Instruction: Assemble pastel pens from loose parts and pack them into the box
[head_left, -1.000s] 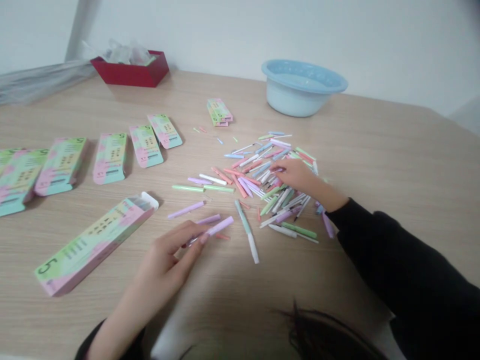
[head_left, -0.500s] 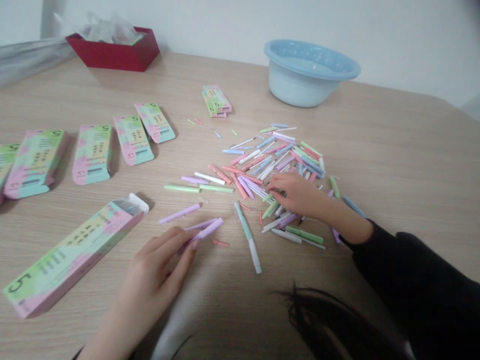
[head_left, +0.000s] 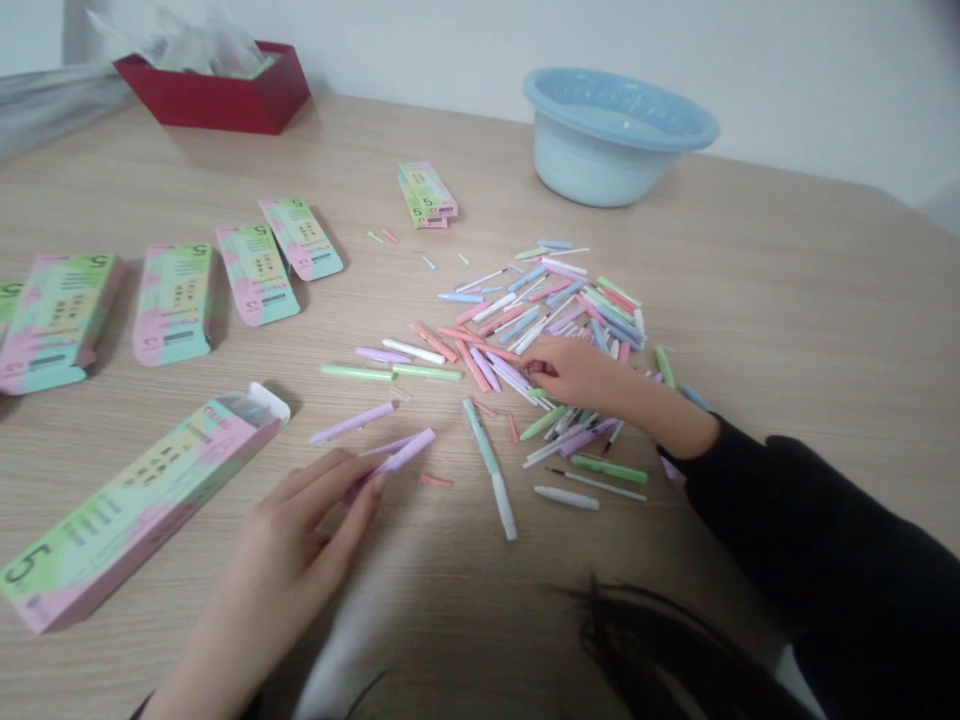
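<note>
Purple pen parts (head_left: 409, 452) are pinched between the thumb and fingers of my left hand (head_left: 319, 525), low and left of centre. My right hand (head_left: 574, 375) reaches into a loose pile of pastel pen barrels, caps and white refills (head_left: 536, 310). Its fingers are curled together on the pile's left side, and whatever they grip is too small to make out. Between my hands a pen with a teal and white barrel (head_left: 491, 470) lies on the table. A purple barrel (head_left: 352, 423) and two green ones (head_left: 427, 372) rest beyond my left hand.
An open pastel box (head_left: 150, 500) lies at the left, with several more boxes (head_left: 174, 300) in a row behind it. Two stacked boxes (head_left: 427, 193) sit farther back. A red box holding plastic bags (head_left: 225, 100) and a blue basin (head_left: 615, 150) stand at the rear.
My right hand has shifted slightly left within the pile. A white barrel and a refill near its front edge now lie farther apart. My left hand keeps its pinch on the purple parts.
</note>
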